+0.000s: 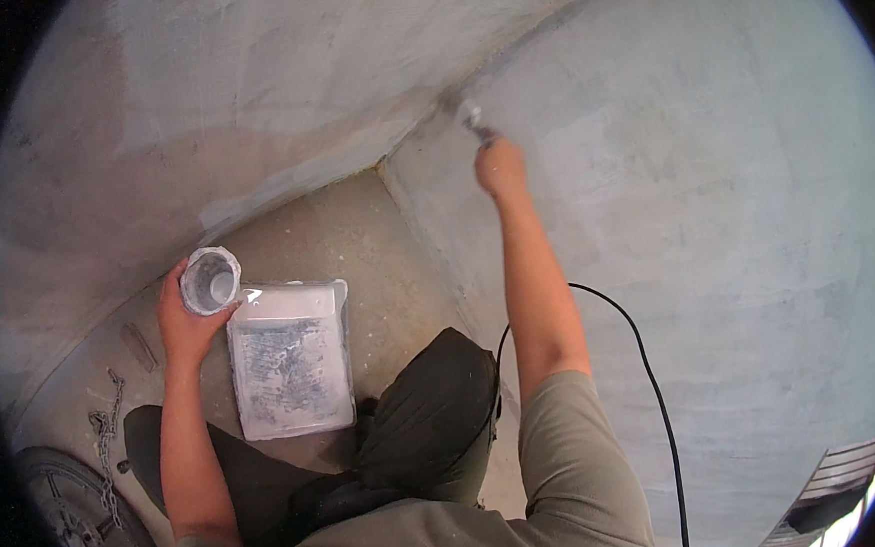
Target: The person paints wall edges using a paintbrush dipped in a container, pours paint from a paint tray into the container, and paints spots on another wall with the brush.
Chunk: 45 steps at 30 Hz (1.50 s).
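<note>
My right hand (501, 166) reaches up with the fingers closed round the handle of a small paintbrush (471, 117). White shows on the brush's blurred head, which is at the right wall (675, 219) beside the corner seam. Whether the bristles touch the wall, I cannot tell. At the left, my left hand (185, 324) grips a cup (198, 290) smeared with white paint, its mouth turned up. A paint tray (345, 399) streaked with white lies on the floor, just right of the cup. Whitish paint sits in the tray's far end.
A second grey wall (247, 105) meets the right one in a corner ahead. Low on the left are a wheel (82, 526) with a black tyre and a metal chain (107, 434). A black cable (657, 390) loops past my right arm. My bent legs border the tray.
</note>
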Available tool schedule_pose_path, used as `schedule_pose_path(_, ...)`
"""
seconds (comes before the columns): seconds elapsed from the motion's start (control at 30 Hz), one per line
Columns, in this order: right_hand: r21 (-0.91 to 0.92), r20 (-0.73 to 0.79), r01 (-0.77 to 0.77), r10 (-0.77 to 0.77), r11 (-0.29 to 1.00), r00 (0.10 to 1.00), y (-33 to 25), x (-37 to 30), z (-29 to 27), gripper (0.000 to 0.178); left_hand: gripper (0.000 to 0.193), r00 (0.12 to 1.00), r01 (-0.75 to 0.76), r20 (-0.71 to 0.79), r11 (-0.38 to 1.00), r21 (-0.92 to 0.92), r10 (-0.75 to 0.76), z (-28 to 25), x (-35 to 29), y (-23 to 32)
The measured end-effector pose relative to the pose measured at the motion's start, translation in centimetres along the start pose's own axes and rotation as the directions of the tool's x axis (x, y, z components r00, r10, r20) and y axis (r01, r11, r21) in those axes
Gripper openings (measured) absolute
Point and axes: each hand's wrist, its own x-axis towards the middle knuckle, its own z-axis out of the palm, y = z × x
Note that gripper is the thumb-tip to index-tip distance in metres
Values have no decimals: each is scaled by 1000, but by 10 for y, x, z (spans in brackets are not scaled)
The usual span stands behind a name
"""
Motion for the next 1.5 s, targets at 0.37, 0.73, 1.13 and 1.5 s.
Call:
schedule_pose_path(0.37,299,-626,77,134,951,768,-35,-50,-167,37,94,999,30,28,1000,-8,-30,1,4,11)
schedule_pose_path(0.73,490,454,-31,-225,871,862,-129,-175,-129,29,98,976,-203,94,977,59,197,13,4,10)
schedule_pose_path(1.13,380,527,544,-658,748,538,-224,-163,-66,28,91,981,-141,142,989,51,132,-4,-6,28)
schedule_pose_path(1.5,601,450,413,-717,684,532,-262,-131,25,27,91,983,-36,183,990,137,11,-7,-9,11)
